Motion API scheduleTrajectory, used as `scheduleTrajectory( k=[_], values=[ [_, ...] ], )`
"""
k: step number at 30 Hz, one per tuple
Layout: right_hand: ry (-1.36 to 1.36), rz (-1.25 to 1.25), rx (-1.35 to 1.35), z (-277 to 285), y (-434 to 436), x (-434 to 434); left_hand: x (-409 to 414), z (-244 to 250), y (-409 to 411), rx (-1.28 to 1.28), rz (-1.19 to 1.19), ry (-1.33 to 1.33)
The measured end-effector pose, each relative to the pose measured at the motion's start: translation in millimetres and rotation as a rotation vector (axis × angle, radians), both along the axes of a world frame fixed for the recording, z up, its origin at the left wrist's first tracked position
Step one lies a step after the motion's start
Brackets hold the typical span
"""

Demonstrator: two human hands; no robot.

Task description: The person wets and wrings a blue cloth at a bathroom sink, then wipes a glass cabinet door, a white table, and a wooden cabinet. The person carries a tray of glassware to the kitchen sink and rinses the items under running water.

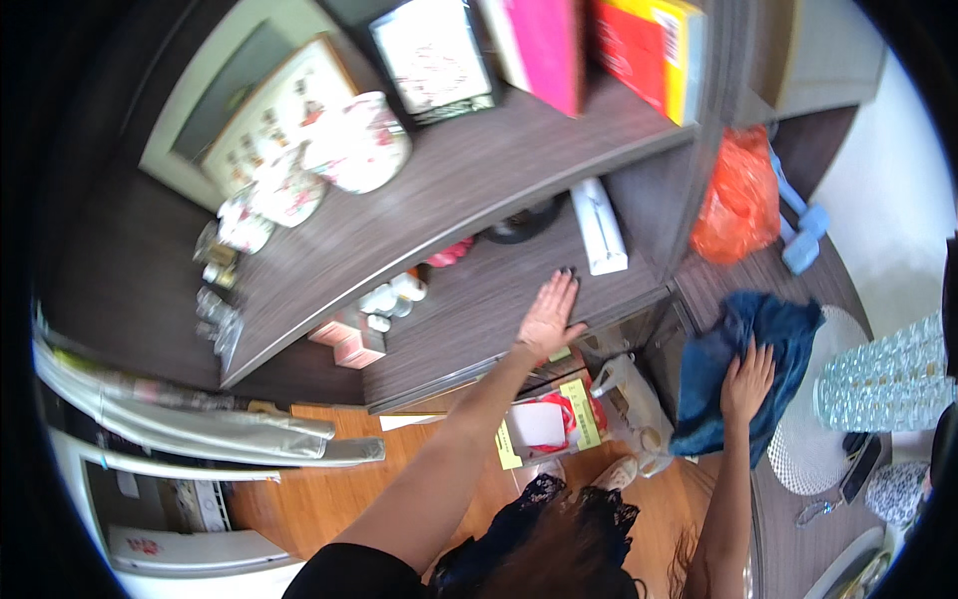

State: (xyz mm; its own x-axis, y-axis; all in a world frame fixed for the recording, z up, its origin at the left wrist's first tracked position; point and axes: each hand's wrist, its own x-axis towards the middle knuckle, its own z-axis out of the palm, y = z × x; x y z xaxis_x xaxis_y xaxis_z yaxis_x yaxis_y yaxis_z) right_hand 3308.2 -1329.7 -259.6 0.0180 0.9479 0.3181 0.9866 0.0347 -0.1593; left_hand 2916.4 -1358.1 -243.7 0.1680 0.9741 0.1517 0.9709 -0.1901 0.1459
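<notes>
My left hand [550,314] reaches over the lower shelf board [479,322], palm down with the fingers stretched out. At its fingertips is a small dark object [566,272], too small to name. A long white box [599,227] lies just beyond that hand. To the right, my right hand [748,383] rests flat on a crumpled dark blue cloth [775,329]. The cloth lies on the side counter [786,277] and hangs over its edge, partly covering a round white woven placemat [804,457].
An upper shelf [479,165] bears floral ceramic jars [363,146], frames and books. White bottles [385,298] stand at the lower shelf's left. Below are an open carton [539,427] and a plastic bag [632,397]. An orange bag [737,198], blue dumbbell [808,232] and glass vase [887,374] flank the cloth.
</notes>
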Motion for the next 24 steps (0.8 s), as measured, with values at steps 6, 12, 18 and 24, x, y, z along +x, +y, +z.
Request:
scheduleTrajectory(
  k=[6, 12, 18, 24],
  values=[
    [0.269, 0.258, -0.04, -12.6, -93.7, 42.4, 13.5, 13.9, -138.2, 0.027, -0.192, -0.086],
    [1.583, -0.138, -0.024, 26.3, -123.1, 22.1, -39.1, 55.2, -344.6, -0.199, 0.135, -0.389],
    [1.429, 0.49, 0.207, 236.9, -102.4, -123.8, -89.9, 144.3, -435.4, 0.167, 0.52, -0.45],
    [0.807, 0.677, 0.346, 352.7, -114.9, -316.2, -157.9, 299.4, -393.1, 0.797, 0.51, -0.197]
  ],
)
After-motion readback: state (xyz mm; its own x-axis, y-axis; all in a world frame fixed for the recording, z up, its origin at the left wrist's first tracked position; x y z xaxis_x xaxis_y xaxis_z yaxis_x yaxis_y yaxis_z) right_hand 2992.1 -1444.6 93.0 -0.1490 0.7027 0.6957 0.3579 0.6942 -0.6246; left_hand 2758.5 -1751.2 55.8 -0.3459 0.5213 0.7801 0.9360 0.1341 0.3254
